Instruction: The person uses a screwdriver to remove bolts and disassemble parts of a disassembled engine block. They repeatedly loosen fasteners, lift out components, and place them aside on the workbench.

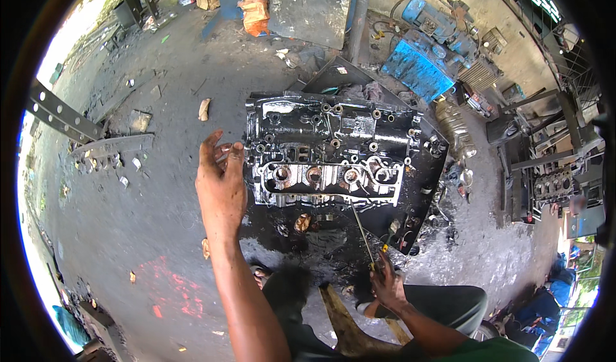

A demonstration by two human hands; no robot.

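A black angular tray (pixel 421 192) bears a black engine part (pixel 298 131), with crumpled cloth (pixel 370 91) at its one o'clock. The grey floor (pixel 147 214) carries a curved metal piece (pixel 122 146) at nine, a brown scrap (pixel 204 109) near ten, red smears (pixel 174 286) at eight.

The left hand (pixel 221 181) hovers, half-curled; the right hand (pixel 389 288) grips, lower.

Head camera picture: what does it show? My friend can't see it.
A big, oily black engine part lies in the middle. A person's right hand holds a thin rod pointing toward it, while the left hand hovers left of the engine part. Farther off, a blue machine stands on the dirty floor.
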